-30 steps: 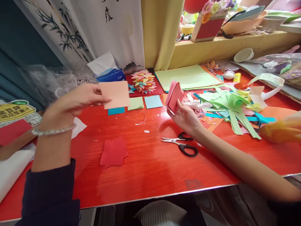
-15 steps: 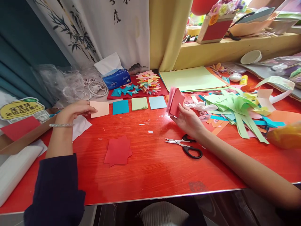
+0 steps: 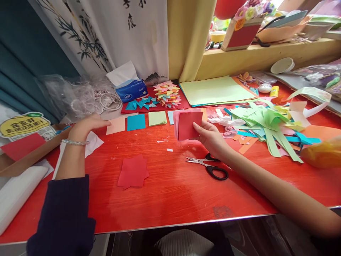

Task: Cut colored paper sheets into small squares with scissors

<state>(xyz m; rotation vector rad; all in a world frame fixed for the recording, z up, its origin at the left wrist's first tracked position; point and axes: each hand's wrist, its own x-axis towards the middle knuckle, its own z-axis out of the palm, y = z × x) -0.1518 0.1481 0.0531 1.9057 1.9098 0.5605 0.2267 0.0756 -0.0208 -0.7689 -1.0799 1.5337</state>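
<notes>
My right hand (image 3: 211, 137) pinches a stack of red and pink paper squares (image 3: 189, 125) above the table, partly covering a light blue square (image 3: 171, 117). My left hand (image 3: 92, 124) has its fingertips at the left edge of a peach square (image 3: 115, 126); its fingers are partly hidden, and I cannot tell whether they grip it. To the right of the peach square lie a teal square (image 3: 136, 122) and light green squares (image 3: 157, 118). Red squares (image 3: 133, 171) lie loosely stacked nearer the front. Scissors (image 3: 209, 166) with black handles rest below my right hand.
Cut paper strips (image 3: 266, 121) are heaped at the right. Large green sheets (image 3: 218, 90) lie at the back, beside a folded paper pile (image 3: 167, 94) and a blue tissue pack (image 3: 130, 89). A cardboard box (image 3: 29, 156) and white roll (image 3: 20, 195) stand left.
My right hand has turned the red and pink stack to face me and moved it left, over the light blue square. The peach square has shifted slightly right, and my left fingers are at its edge.
</notes>
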